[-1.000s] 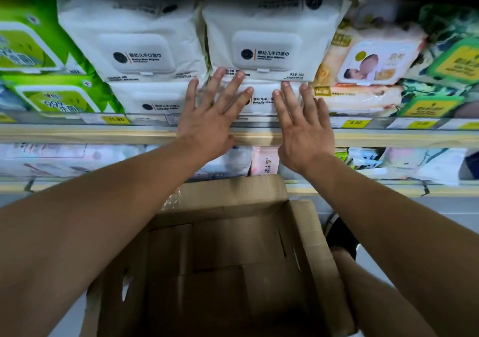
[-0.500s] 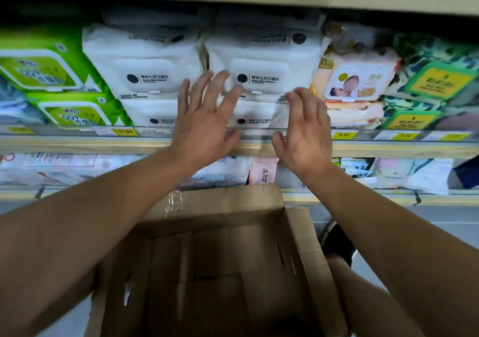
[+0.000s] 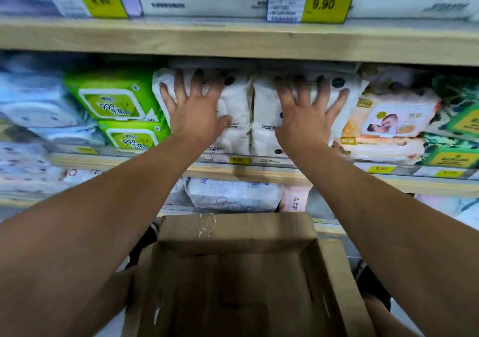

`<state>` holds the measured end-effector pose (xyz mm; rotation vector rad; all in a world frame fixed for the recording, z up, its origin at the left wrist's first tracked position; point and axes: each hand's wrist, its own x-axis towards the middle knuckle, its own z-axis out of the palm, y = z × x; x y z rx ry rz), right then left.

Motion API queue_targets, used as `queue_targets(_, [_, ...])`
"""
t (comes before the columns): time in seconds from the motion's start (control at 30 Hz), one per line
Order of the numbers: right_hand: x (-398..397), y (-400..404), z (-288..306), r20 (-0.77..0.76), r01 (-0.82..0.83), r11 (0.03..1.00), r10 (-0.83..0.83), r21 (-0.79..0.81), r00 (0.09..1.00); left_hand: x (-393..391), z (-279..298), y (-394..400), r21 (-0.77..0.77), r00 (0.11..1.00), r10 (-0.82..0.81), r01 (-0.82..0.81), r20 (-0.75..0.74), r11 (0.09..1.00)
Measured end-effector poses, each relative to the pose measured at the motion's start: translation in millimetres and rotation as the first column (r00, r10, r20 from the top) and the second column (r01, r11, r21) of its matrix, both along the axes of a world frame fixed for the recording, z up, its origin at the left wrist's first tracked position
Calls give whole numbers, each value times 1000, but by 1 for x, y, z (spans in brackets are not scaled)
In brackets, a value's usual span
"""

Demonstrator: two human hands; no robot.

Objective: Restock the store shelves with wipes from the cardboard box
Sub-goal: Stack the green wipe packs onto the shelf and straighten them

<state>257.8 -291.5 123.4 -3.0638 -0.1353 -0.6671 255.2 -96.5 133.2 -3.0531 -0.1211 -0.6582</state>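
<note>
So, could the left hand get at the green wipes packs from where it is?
Probably yes. The left hand lies flat on the white wipes packs, and the green wipes packs sit right beside them with open fronts and nothing between.

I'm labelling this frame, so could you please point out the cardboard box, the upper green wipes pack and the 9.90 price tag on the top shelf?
cardboard box [image 3: 259, 229]: head view, far flap near the tape.
upper green wipes pack [image 3: 111, 100]: head view, front label.
9.90 price tag [image 3: 324, 4]: head view, yellow part with the digits.

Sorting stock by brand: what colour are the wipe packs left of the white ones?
Bright green packs with white label panels, clearest in the head view.
</note>
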Motion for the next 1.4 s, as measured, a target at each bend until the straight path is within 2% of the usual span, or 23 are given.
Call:
queue_targets(0.1, [6, -12, -7, 89, -79, 995, 74, 52, 993, 0, -3, 3, 0, 999, -24, 24, 34, 1000])
queue_targets(0.3, [15, -26, -4, 103, -234, 972, 229, 39, 968, -4, -7, 10, 52, 991, -85, 80, 103, 995])
queue_targets(0.47, [22, -35, -5, 135, -273, 961, 266, 34, 954, 4, -3, 3, 16, 996, -60, 59, 68, 998])
queue_targets(0.73, [20, -35, -6, 121, -241, 970, 234, 42, 965, 2, -7, 4, 15, 993, -56, 54, 102, 998])
queue_targets(0.93, [11, -19, -3, 123, -151, 985, 140, 79, 982, 6, -7, 7, -8, 995, -42, 42, 93, 999])
queue_targets(1.2, [15, 1, -5, 67, -46, 999, 45, 26, 997, 13, -5, 12, -7, 992, -95, 96, 85, 995])
queue_targets(1.4, [7, -7, 9, -48, -71, 997, 71, -13, 996, 8, 0, 11, -17, 995, -98, 99, 21, 995])
